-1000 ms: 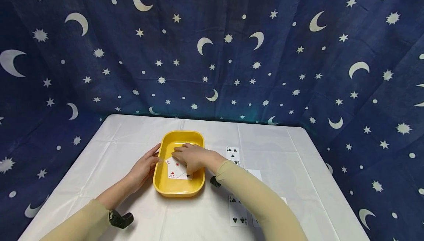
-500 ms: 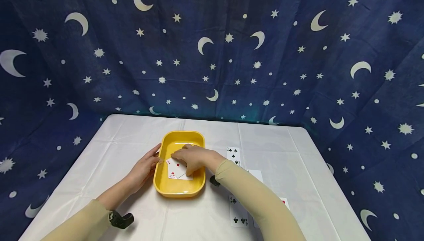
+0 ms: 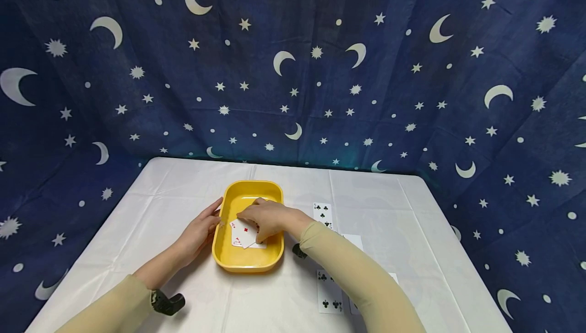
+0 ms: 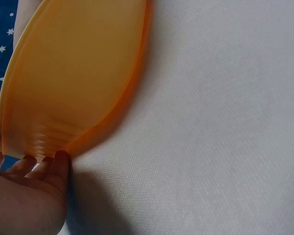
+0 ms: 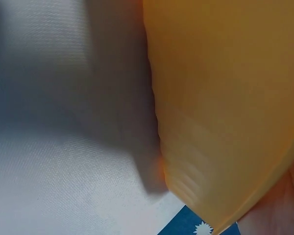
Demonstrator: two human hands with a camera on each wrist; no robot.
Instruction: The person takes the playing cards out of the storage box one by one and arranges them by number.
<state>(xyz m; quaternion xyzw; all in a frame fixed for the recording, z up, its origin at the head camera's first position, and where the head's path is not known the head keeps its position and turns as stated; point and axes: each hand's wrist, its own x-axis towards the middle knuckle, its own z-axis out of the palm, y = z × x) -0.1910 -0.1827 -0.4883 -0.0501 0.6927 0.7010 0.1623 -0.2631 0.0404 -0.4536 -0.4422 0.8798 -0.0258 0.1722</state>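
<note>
A yellow tray [image 3: 247,261] stands on the white-covered table. My left hand [image 3: 198,234] holds its left side, the thumb at the rim and the fingers against the outer wall, as the left wrist view shows [image 4: 32,196]. Inside the tray lie overlapping playing cards [image 3: 236,240], face up. My right hand [image 3: 267,217] reaches over the right rim and pinches the upper playing card [image 3: 242,232], which bears red diamonds; the hand covers part of it. In the right wrist view the tray's outer wall [image 5: 225,107] hides most of that hand.
Right of the tray lie a five of clubs [image 3: 322,213], a four of clubs [image 3: 326,300] and other cards partly hidden under my right sleeve [image 3: 357,272]. Behind the white table [image 3: 439,251] hangs a blue curtain with moons and stars [image 3: 293,68].
The upper card in the tray has shifted and turned a little under my right fingers. My left hand and the tray have stayed in place.
</note>
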